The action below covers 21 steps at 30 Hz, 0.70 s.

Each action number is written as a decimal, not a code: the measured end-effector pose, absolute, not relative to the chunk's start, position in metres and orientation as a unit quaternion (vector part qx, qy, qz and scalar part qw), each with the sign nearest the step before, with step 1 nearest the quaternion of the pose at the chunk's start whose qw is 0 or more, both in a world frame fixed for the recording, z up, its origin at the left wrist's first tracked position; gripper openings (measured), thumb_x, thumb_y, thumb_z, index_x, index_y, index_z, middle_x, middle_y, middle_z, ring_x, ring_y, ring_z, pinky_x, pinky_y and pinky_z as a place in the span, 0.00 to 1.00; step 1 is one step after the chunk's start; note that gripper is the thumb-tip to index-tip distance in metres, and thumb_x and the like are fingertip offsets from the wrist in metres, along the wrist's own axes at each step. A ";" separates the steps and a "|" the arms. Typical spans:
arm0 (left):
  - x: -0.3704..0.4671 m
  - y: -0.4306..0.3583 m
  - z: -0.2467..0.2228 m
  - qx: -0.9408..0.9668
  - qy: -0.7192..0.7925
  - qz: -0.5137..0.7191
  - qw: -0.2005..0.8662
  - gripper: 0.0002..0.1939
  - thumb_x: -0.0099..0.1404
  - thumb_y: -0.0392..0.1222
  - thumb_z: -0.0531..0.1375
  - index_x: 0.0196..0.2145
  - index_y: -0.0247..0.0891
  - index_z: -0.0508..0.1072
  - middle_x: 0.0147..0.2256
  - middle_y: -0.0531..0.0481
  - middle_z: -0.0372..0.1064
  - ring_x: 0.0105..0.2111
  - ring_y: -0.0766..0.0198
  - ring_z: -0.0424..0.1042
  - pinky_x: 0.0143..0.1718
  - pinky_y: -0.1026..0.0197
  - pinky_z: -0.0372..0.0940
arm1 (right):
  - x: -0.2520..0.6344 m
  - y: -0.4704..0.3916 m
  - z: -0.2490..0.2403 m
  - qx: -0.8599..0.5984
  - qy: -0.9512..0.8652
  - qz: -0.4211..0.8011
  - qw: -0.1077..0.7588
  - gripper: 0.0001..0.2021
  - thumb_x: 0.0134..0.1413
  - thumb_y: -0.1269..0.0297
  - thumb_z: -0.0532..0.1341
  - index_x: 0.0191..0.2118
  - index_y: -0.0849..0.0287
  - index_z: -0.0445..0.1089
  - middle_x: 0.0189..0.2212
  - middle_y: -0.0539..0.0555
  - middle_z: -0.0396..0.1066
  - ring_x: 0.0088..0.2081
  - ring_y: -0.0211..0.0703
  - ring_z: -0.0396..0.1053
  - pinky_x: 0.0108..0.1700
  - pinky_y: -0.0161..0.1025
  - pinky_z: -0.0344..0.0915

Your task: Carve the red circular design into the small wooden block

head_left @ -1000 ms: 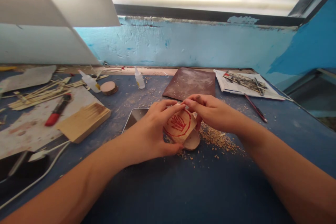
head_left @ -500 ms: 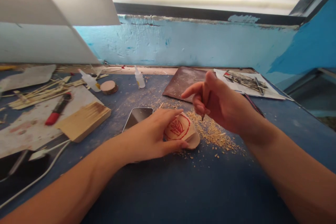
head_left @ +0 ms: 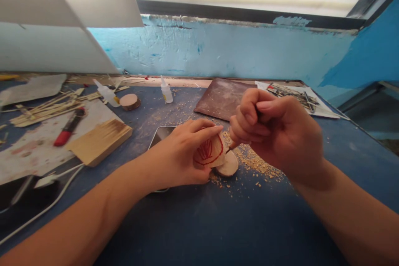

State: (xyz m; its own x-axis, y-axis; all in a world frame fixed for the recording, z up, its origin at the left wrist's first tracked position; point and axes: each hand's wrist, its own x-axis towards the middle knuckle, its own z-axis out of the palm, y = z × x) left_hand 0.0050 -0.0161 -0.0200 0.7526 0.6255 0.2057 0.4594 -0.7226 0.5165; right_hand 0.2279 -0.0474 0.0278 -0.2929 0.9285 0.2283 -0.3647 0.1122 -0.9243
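Observation:
My left hand [head_left: 190,151] grips a round wood slice [head_left: 218,156] by its edges, thumb at the near side and fingers at the far side. A red outline and red strokes mark its face, which is tilted up. Under its right edge lies a second, plain wood slice [head_left: 230,166]. My right hand [head_left: 268,129] is closed around a thin dark tool [head_left: 229,149], most of which the fingers hide. Its tip points down at the right edge of the marked slice; whether it touches cannot be made out. A phone [head_left: 160,135] lies partly behind my left hand.
Wood shavings [head_left: 258,164] spread right of the slices. A brown sheet [head_left: 218,97], glue bottles [head_left: 166,91], and another wood slice [head_left: 129,102] stand farther back. At left are a wooden block [head_left: 101,143], a red-and-black marker [head_left: 68,129], wood sticks [head_left: 46,110] and a white cable [head_left: 62,197].
My right hand has come down and left, its fingers curling around the tool, whose tip is now by the slice. My left hand has lifted and tilted the marked slice, uncovering more of the plain one.

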 end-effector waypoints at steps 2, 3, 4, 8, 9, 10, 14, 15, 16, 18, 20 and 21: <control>0.004 -0.015 -0.022 0.911 0.295 0.197 0.209 0.38 0.57 0.38 0.69 0.66 0.46 0.73 0.66 0.40 0.67 0.64 0.40 0.70 0.69 0.36 0.66 | 0.226 -0.049 0.028 -0.286 -0.523 0.592 0.542 0.15 0.67 0.64 0.57 0.26 0.54 0.65 0.18 0.43 0.46 0.21 0.36 0.45 0.27 0.38 0.55; 0.004 -0.015 -0.023 0.912 0.292 0.203 0.204 0.39 0.57 0.39 0.70 0.66 0.45 0.72 0.66 0.39 0.67 0.64 0.40 0.70 0.69 0.36 0.66 | 0.225 -0.050 0.027 -0.291 -0.524 0.583 0.548 0.16 0.69 0.63 0.57 0.26 0.54 0.64 0.18 0.43 0.45 0.21 0.35 0.44 0.26 0.37 0.53; 0.003 -0.015 -0.024 0.912 0.289 0.209 0.200 0.39 0.57 0.40 0.71 0.67 0.44 0.71 0.65 0.39 0.67 0.64 0.40 0.70 0.69 0.36 0.66 | 0.222 -0.052 0.026 -0.296 -0.523 0.575 0.555 0.17 0.70 0.62 0.57 0.26 0.54 0.63 0.18 0.43 0.45 0.20 0.35 0.43 0.24 0.36 0.52; 0.003 -0.014 -0.028 0.911 0.283 0.221 0.203 0.40 0.58 0.42 0.71 0.68 0.40 0.69 0.65 0.36 0.64 0.64 0.42 0.69 0.68 0.40 0.67 | 0.212 -0.058 0.023 -0.317 -0.509 0.536 0.594 0.18 0.75 0.61 0.55 0.28 0.52 0.60 0.19 0.42 0.45 0.18 0.34 0.42 0.20 0.34 0.51; 0.004 -0.014 -0.028 0.910 0.286 0.219 0.206 0.40 0.58 0.42 0.71 0.68 0.39 0.69 0.66 0.35 0.64 0.64 0.42 0.69 0.68 0.41 0.68 | 0.209 -0.060 0.022 -0.323 -0.506 0.522 0.607 0.18 0.75 0.61 0.55 0.29 0.52 0.59 0.19 0.42 0.45 0.18 0.34 0.42 0.20 0.34 0.51; 0.004 -0.014 -0.027 0.909 0.288 0.216 0.209 0.41 0.58 0.42 0.71 0.68 0.38 0.69 0.66 0.34 0.64 0.65 0.42 0.69 0.68 0.41 0.68 | 0.207 -0.061 0.021 -0.328 -0.503 0.509 0.617 0.18 0.76 0.60 0.55 0.29 0.52 0.58 0.19 0.42 0.46 0.18 0.34 0.42 0.19 0.35 0.51; 0.007 -0.016 -0.021 0.911 0.300 0.201 0.197 0.44 0.58 0.45 0.73 0.70 0.36 0.66 0.66 0.33 0.67 0.66 0.38 0.69 0.71 0.37 0.64 | 0.203 -0.056 0.009 -0.334 -0.505 0.482 0.633 0.18 0.76 0.60 0.55 0.29 0.51 0.58 0.19 0.42 0.47 0.18 0.35 0.43 0.18 0.35 0.51; 0.008 -0.017 -0.020 0.913 0.300 0.200 0.190 0.45 0.58 0.46 0.74 0.70 0.35 0.66 0.66 0.33 0.69 0.66 0.37 0.69 0.71 0.36 0.64 | 0.202 -0.054 0.005 -0.330 -0.505 0.481 0.636 0.19 0.76 0.59 0.56 0.29 0.52 0.58 0.19 0.42 0.47 0.18 0.34 0.44 0.19 0.35 0.51; 0.008 -0.017 -0.020 0.916 0.297 0.199 0.184 0.46 0.58 0.46 0.74 0.70 0.34 0.66 0.66 0.32 0.70 0.65 0.36 0.69 0.70 0.36 0.65 | 0.202 -0.051 0.001 -0.328 -0.503 0.482 0.639 0.19 0.76 0.58 0.57 0.29 0.52 0.58 0.19 0.42 0.47 0.18 0.34 0.44 0.19 0.35 0.51; 0.008 -0.017 -0.021 0.919 0.295 0.198 0.174 0.46 0.58 0.47 0.74 0.70 0.32 0.66 0.67 0.31 0.71 0.64 0.35 0.71 0.68 0.37 0.67 | 0.202 -0.046 -0.004 -0.331 -0.491 0.489 0.640 0.19 0.76 0.56 0.58 0.30 0.52 0.58 0.20 0.41 0.46 0.18 0.34 0.44 0.19 0.34 0.49; 0.009 -0.017 -0.024 0.919 0.296 0.202 0.162 0.45 0.58 0.46 0.73 0.69 0.31 0.66 0.67 0.31 0.71 0.63 0.35 0.73 0.67 0.37 0.68 | 0.203 -0.043 -0.003 -0.342 -0.479 0.501 0.635 0.18 0.75 0.56 0.58 0.30 0.52 0.57 0.20 0.41 0.46 0.18 0.33 0.44 0.19 0.33 0.47; 0.009 -0.017 -0.025 0.919 0.297 0.207 0.154 0.45 0.58 0.46 0.72 0.70 0.31 0.66 0.66 0.31 0.72 0.63 0.36 0.74 0.67 0.37 0.68 | 0.203 -0.042 -0.001 -0.345 -0.475 0.503 0.634 0.18 0.75 0.57 0.58 0.30 0.52 0.57 0.20 0.41 0.46 0.18 0.33 0.44 0.19 0.33 0.47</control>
State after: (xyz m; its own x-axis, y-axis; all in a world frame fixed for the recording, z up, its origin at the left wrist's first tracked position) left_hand 0.0090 -0.0167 -0.0252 0.7384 0.6092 0.2893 0.4813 -0.7765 0.4066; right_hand 0.2032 -0.0418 -0.0014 0.0420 0.9660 0.2550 -0.3100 0.2552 -0.9158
